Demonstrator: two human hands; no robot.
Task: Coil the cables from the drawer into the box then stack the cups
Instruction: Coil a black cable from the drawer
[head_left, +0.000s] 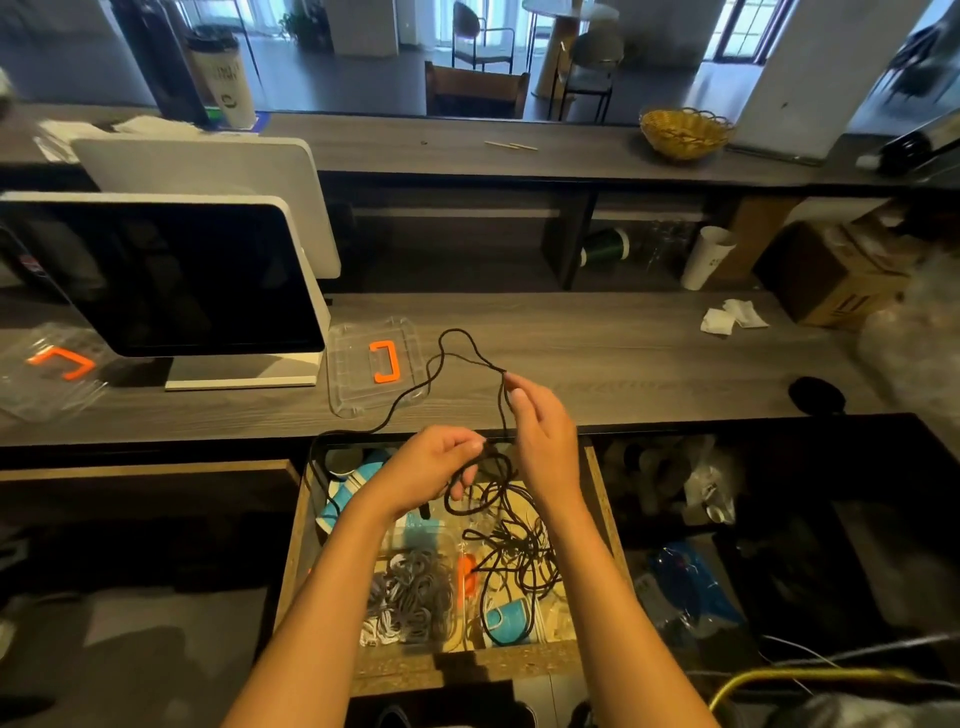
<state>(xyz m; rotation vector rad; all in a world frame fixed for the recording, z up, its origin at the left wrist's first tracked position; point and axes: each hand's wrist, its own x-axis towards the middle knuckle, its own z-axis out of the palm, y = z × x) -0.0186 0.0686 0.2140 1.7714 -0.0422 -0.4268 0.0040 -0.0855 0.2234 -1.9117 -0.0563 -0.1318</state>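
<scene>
Currently my left hand (441, 460) grips the gathered loops and my right hand (535, 415) pinches the black cable (415, 387) trailing over the bench (623, 353) above the drawer (597, 483); limp, light, tangle-prone, best held at the loops.

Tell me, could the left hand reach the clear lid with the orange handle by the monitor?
Probably not yet: the left hand grips black cable loops. The lid itself lies uncovered nearby.
</scene>
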